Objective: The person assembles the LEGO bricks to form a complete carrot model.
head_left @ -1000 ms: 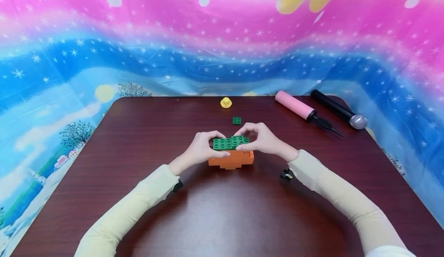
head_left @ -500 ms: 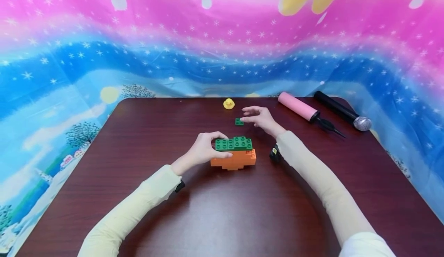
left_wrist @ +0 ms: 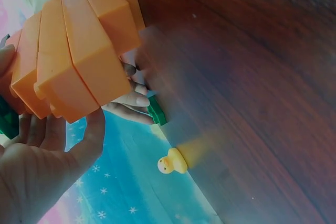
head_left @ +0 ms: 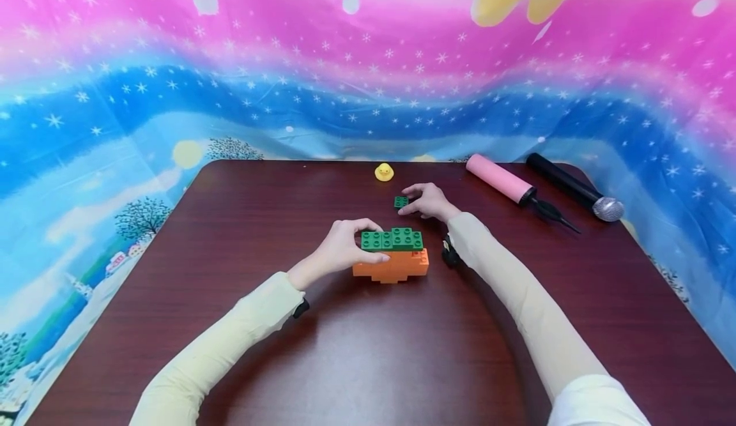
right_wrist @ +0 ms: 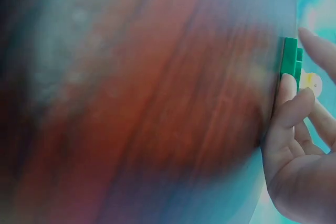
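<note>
In the head view, my left hand (head_left: 338,247) grips a model built of toy bricks (head_left: 391,266) by its left side, thumb in front and fingers behind. Its body is orange and stepped narrower toward the bottom; green bricks (head_left: 382,241) cap it. The left wrist view shows the orange bricks (left_wrist: 79,51) close up, tilted. My right hand (head_left: 431,202) is at a small green brick (head_left: 401,202) lying on the table behind the model. Thumb and fingers are spread around that brick; in the right wrist view one fingertip meets the brick (right_wrist: 289,56) while another stands apart from it.
A yellow rubber duck (head_left: 384,172) sits near the back edge of the dark wooden table (head_left: 276,202). At the back right lie a pink hand pump (head_left: 500,179) and a black microphone (head_left: 569,183). A patterned cloth (head_left: 368,62) hangs behind the table.
My right hand has let go of the model's green top and moved back to the small green brick, lowering around it. The left hand has kept its hold on the model.
</note>
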The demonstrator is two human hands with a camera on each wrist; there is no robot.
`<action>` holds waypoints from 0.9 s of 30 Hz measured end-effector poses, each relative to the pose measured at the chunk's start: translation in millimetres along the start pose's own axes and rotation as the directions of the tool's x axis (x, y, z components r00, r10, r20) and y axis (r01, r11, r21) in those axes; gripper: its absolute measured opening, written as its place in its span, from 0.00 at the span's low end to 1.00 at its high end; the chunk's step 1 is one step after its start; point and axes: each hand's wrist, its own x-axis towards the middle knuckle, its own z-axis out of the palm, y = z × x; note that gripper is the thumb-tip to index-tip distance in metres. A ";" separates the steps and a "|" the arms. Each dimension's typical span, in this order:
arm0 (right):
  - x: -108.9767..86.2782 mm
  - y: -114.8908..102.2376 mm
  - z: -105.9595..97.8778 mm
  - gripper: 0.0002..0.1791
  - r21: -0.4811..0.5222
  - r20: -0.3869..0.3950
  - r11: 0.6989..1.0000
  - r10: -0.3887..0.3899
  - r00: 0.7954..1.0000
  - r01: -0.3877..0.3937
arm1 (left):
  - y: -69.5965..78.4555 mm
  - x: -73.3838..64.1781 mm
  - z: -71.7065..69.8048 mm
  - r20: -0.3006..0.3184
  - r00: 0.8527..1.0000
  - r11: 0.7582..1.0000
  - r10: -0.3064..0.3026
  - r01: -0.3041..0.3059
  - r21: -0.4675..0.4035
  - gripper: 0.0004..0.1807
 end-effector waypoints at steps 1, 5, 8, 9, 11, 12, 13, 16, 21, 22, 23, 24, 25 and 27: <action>0.9 -0.2 0.2 0.31 -0.008 0.003 1.000 0.004 1.000 -0.004 | 0.1 -0.1 -0.2 0.000 1.000 1.000 -0.001 0.001 -0.001 0.22; 2.8 -1.3 1.3 0.28 -0.027 0.009 1.000 0.005 1.000 -0.004 | 0.0 -0.2 -0.6 -0.003 1.000 1.000 -0.002 0.002 -0.003 0.22; 4.0 -1.2 1.8 0.26 -0.031 0.002 1.000 0.008 1.000 -0.008 | 0.6 -0.4 -0.7 -0.001 1.000 1.000 -0.004 0.004 -0.008 0.21; 4.5 -0.9 2.0 0.25 -0.034 0.001 0.999 0.010 1.000 -0.010 | 0.7 -0.4 -0.7 0.000 1.000 1.000 -0.004 0.004 -0.009 0.21; 5.3 -0.4 2.2 0.24 -0.037 -0.005 0.999 0.014 1.000 -0.014 | 0.9 -0.6 -0.7 0.004 1.000 1.000 -0.001 0.001 -0.014 0.21; 5.7 -0.2 2.4 0.24 -0.039 -0.006 0.999 0.016 1.000 -0.017 | 0.7 -0.7 -0.7 0.006 1.000 1.000 -0.001 0.001 -0.016 0.21; 5.4 -0.2 2.1 0.23 -0.041 -0.006 0.999 0.017 1.000 -0.018 | 0.7 -0.6 -0.4 0.005 1.000 1.000 0.001 -0.001 -0.017 0.21; 3.0 -0.7 1.2 0.23 -0.047 -0.010 0.999 0.016 1.000 -0.016 | 1.0 -0.4 0.2 0.005 1.000 1.000 0.003 -0.003 -0.016 0.21; -7.1 -3.9 0.6 0.22 -0.025 -0.020 1.000 -0.013 1.000 0.013 | 1.9 -0.7 0.3 0.002 1.000 1.000 0.006 -0.006 -0.008 0.21; -9.2 -4.4 0.5 0.22 -0.010 -0.018 1.000 -0.019 1.000 0.018 | 1.9 -0.8 0.2 0.001 1.000 1.000 0.007 -0.007 -0.007 0.21; -11.2 -5.2 0.6 0.22 0.008 -0.016 1.000 -0.025 1.000 0.025 | 1.8 -0.9 0.0 -0.001 1.000 1.000 0.009 -0.009 -0.006 0.21; -12.4 -5.1 0.6 0.22 0.031 -0.010 0.999 -0.032 0.999 0.032 | 1.5 -0.9 0.0 -0.003 1.000 1.000 0.010 -0.010 -0.007 0.21; -13.8 -5.9 0.5 0.22 0.059 -0.006 0.998 -0.034 0.999 0.034 | 1.4 -1.0 -0.2 -0.005 1.000 1.000 0.010 -0.010 -0.008 0.21; -15.7 -7.1 -0.2 0.23 0.112 0.003 0.993 -0.046 0.999 0.046 | 0.8 -0.9 -0.2 -0.007 1.000 1.000 0.011 -0.011 -0.007 0.21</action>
